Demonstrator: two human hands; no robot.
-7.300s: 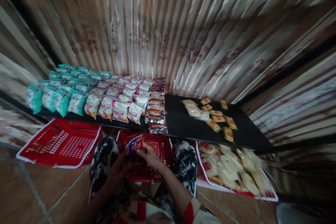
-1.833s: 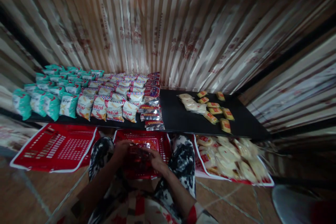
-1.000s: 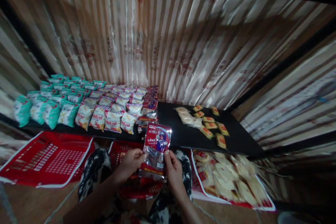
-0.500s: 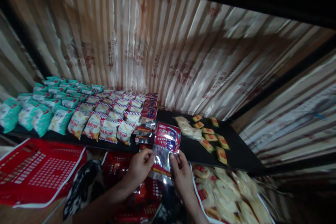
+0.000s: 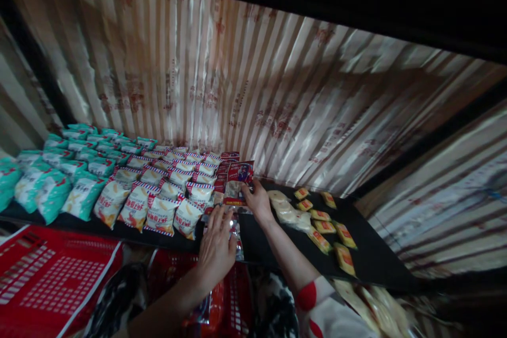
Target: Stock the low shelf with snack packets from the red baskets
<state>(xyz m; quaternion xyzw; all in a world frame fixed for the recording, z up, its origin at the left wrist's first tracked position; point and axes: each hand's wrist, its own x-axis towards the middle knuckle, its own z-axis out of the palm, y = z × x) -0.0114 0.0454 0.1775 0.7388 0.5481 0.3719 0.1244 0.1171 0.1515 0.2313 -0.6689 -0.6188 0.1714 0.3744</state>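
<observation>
My right hand (image 5: 258, 202) reaches to the back of the black shelf (image 5: 376, 251) and grips the edge of a red and silver flat snack packet (image 5: 240, 173). That packet sits at the end of a column of similar red packets (image 5: 229, 156). Lower down, my left hand (image 5: 217, 240) lies with fingers stretched out over the front of the column, beside a silver packet (image 5: 237, 240). Left of it stand rows of white puffed-snack bags (image 5: 159, 214) with red print.
Teal bags (image 5: 83, 195) fill the shelf's left end. To the right lie clear-wrapped pale pieces (image 5: 287, 211) and several small yellow packs (image 5: 345, 259). Below are a red basket (image 5: 59, 280) and more pale wrapped goods (image 5: 356, 301). Striped sheeting (image 5: 277, 90) hangs behind.
My right hand has carried the red packet away from me to the column's back. My left hand has let go of it and now rests flat at the column's front.
</observation>
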